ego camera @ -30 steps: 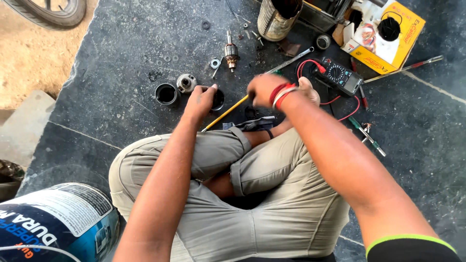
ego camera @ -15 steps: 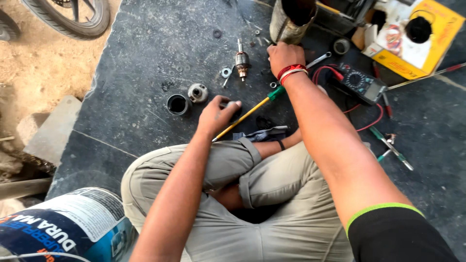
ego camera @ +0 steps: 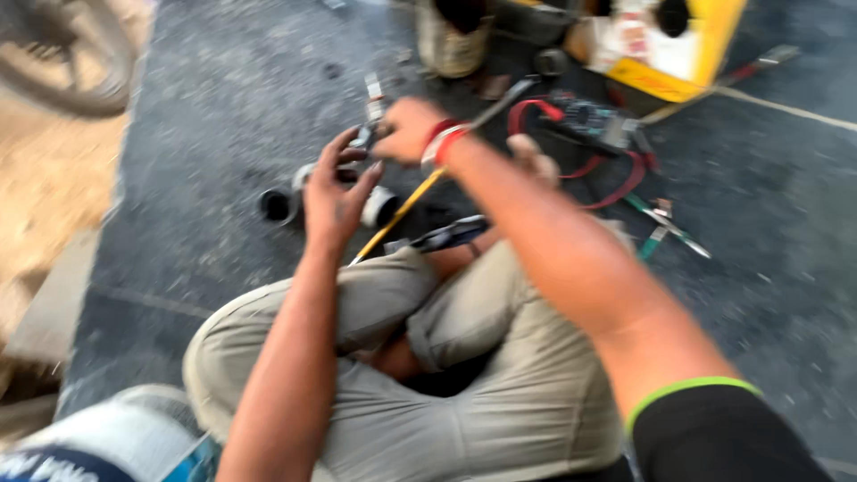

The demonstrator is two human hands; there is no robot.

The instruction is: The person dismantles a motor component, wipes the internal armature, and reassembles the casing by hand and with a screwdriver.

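The view is blurred by motion. I sit cross-legged on a dark stone floor. My right hand [ego camera: 406,129], with a red band on the wrist, is closed around a small motor armature [ego camera: 371,94] whose shaft sticks out above the fingers. Just below it, my left hand [ego camera: 332,192] is raised with its fingers spread, and it holds nothing. A yellow-handled screwdriver [ego camera: 402,210] lies slanted on the floor under both hands. Two short black cylinders [ego camera: 277,205] [ego camera: 382,207] lie beside the left hand.
Blue-handled pliers [ego camera: 446,234] rest by my knee. A multimeter with red leads [ego camera: 589,116], small tools [ego camera: 665,228], a yellow box [ego camera: 665,54] and a rusty can [ego camera: 451,40] are on the far right. A tyre [ego camera: 62,62] is at top left, a blue-white tin [ego camera: 98,442] at bottom left.
My right hand moved left from the screwdriver's tip onto the armature. My left hand rose toward it with fingers spread. The camera swung and the picture blurred.
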